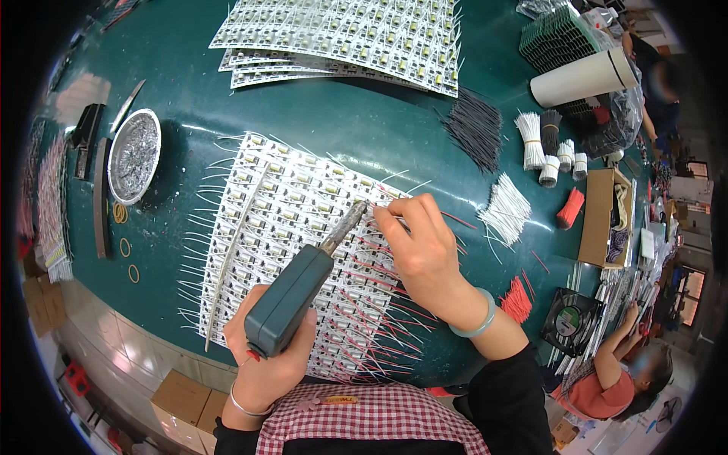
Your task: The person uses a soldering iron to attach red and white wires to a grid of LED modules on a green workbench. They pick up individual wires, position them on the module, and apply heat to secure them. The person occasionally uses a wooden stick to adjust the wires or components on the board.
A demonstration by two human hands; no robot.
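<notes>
My left hand (265, 371) is wrapped round a dark green soldering gun (288, 299), its metal tip pointing up and right. The tip touches or nearly touches a white panel of small circuit boards (258, 220) lying on the table. Beside the tip, my right hand (421, 250) pinches a thin wire against the panel's right part; its end is too small to make out. A red wire (459, 219) sticks out past that hand. Rows of red and white wires stand off the panel's right side, white ones off its left. A long pale strand (236, 235) lies across the panel.
Stacked panels (341, 34) lie at the far side. A foil-like bowl (114, 168) of silvery bits stands left. Black wires (474, 129), white wires (506, 208) and red wires (516, 301) lie right, near a white tumbler (584, 78), a cardboard box (599, 216) and a fan (572, 321). Two people sit beyond.
</notes>
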